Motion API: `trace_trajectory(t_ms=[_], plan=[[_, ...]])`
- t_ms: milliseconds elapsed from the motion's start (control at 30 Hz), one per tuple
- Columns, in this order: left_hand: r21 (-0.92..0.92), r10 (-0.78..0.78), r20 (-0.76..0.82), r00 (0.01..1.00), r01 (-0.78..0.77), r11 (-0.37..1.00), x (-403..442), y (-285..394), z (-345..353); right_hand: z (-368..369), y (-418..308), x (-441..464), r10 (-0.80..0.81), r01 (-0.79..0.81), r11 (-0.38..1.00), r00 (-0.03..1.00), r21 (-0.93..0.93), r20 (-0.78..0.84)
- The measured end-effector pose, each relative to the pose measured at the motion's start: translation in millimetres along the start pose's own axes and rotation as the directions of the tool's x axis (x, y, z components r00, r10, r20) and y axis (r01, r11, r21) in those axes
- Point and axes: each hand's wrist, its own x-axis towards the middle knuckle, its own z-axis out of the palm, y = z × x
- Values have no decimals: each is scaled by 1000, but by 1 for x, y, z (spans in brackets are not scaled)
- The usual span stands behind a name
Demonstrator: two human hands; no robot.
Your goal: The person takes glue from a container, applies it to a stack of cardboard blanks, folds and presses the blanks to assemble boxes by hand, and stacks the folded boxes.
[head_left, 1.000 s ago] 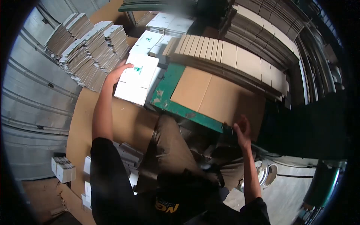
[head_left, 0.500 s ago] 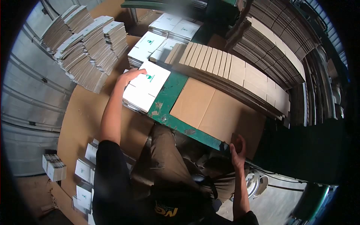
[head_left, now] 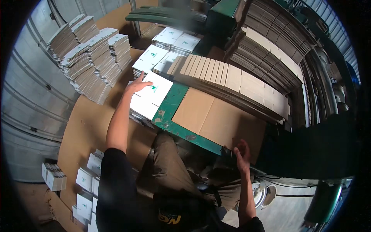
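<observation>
My left hand (head_left: 138, 84) rests on the far-left part of a stack of flat white cardboard pieces (head_left: 148, 101) with a green print, thumb and forefinger spread apart. My right hand (head_left: 242, 155) is at the near right edge of a flat brown cardboard sheet (head_left: 216, 116). Its fingers are curved and apart, with nothing visible between them. Both the sheet and the stack lie on a green metal table (head_left: 178, 133) with worn paint.
Behind the sheet stands a long row of folded brown cardboard (head_left: 232, 79). More white printed stacks (head_left: 152, 56) sit at the table's far end. Tall cardboard piles (head_left: 96, 58) stand at the left; further white stacks (head_left: 84, 178) lie at lower left. A dark green machine part (head_left: 309, 154) borders the right.
The view has shifted slightly. My left hand stays on the white stack, its forefinger now lifted and spread from the thumb. My right hand remains by the brown sheet's edge.
</observation>
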Motion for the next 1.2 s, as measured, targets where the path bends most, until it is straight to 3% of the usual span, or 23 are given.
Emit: trace_trajectory(t_ms=[67,100,167,200,267,300,333,367,400,433,500,567,633,800,900,967,1000,1033,1067,1100,1133,1200], plan=[[25,61,-193,979,-57,998,-31,16,-3,-3,-16,-2,-86,87,993,996,75,-15],[4,220,-372,902,-235,972,-45,17,-1,-4,-31,-3,-162,166,976,986,144,-35],[32,429,-677,598,-559,829,-90,24,10,-2,-109,-23,-148,132,943,988,305,32],[-14,394,-717,575,-578,816,-131,36,21,-5,-151,-37,-144,108,930,986,350,79],[-74,306,-772,558,-557,828,-205,38,70,-10,-230,-71,-320,215,869,931,446,174],[-76,292,-743,602,-510,857,-245,42,102,-11,-257,-86,-490,355,775,860,523,142],[-227,233,-692,684,-512,828,-260,20,146,-6,-273,-89,-672,418,577,731,702,117],[-198,243,-616,749,-446,873,-291,25,173,-26,-310,-74,-770,560,636,500,531,395],[-92,323,-599,733,-464,881,-304,9,208,-28,-296,-92,-748,518,656,544,549,381],[-63,325,-540,776,-422,904,-325,11,232,-125,-218,-148,-734,493,661,584,566,348],[-59,313,-447,838,-376,925,-353,-1,278,-93,-221,-191,-699,452,671,651,588,297],[194,442,-460,770,-398,897,-365,-11,306,-93,-215,-206,-684,452,667,687,593,246],[126,419,-502,757,-416,901,-354,-8,304,-98,-209,-210,-685,477,656,701,585,198],[270,445,-434,784,-358,894,-351,-3,301,-104,-202,-233,-644,499,660,761,562,79],[128,443,-460,769,-437,890,-338,-17,292,-106,-201,-225,-632,516,663,775,542,35],[-353,207,-485,850,-406,843,-305,-48,284,0,-268,-149,-631,524,663,775,535,23],[-496,161,-518,840,-448,744,-287,-57,271,-76,-221,-203,-640,531,657,768,535,23],[-604,-6,-533,846,-376,703,-264,-76,260,-37,-243,-144,-653,540,647,757,538,25],[-791,-209,-364,908,-182,585,-266,-49,226,-35,-245,-139,-667,550,636,745,541,26],[-880,-283,-317,905,-169,444,-246,-50,205,-42,-231,-150,-450,390,830,891,398,64],[-911,-338,-281,898,-139,387,-225,-52,186,-44,-211,-148,-345,281,886,931,369,120],[-956,-421,-200,885,-83,281,-196,-44,162,-40,-150,-153,-52,38,953,998,300,38]])
